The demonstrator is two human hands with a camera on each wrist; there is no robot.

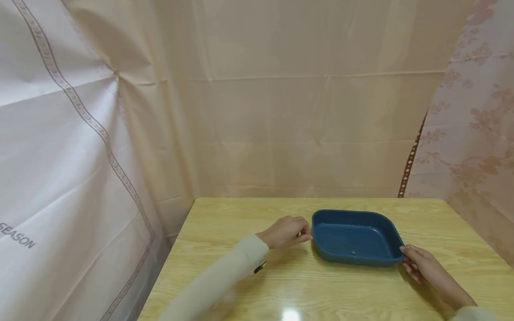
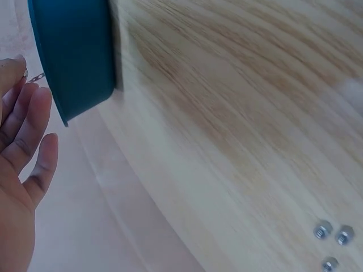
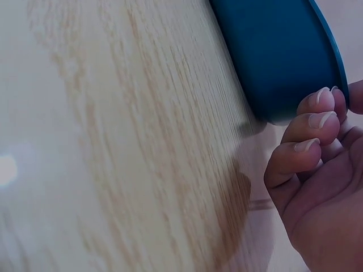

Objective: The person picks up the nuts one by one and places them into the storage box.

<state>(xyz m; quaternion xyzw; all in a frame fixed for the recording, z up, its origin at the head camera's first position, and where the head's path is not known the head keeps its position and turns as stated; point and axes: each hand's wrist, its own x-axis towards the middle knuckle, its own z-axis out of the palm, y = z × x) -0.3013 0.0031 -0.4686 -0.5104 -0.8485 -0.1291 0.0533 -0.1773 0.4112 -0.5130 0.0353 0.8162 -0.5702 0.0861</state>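
A dark blue plastic basin point(image 1: 345, 238) with rounded corners stands on the wooden table. One small metal nut point(image 1: 353, 253) lies on its floor, towards the near side. My right hand point(image 1: 421, 266) pinches the rim at the near right corner between thumb and forefinger, the other fingers curled below. At the left rim is my left hand point(image 1: 286, 232), its thumb and forefinger tips together on a small silvery piece point(image 2: 25, 73), mostly hidden by the fingers. The left wrist view also shows three metal nuts point(image 2: 323, 229) grouped on the tabletop.
The wood-grain table point(image 1: 225, 214) ends at a back edge close to a beige curtain point(image 1: 281, 111). Pale printed cloth point(image 1: 478, 133) hangs on the right, and a white sheet point(image 1: 52, 156) hangs on the left. Light glares off the tabletop near the front.
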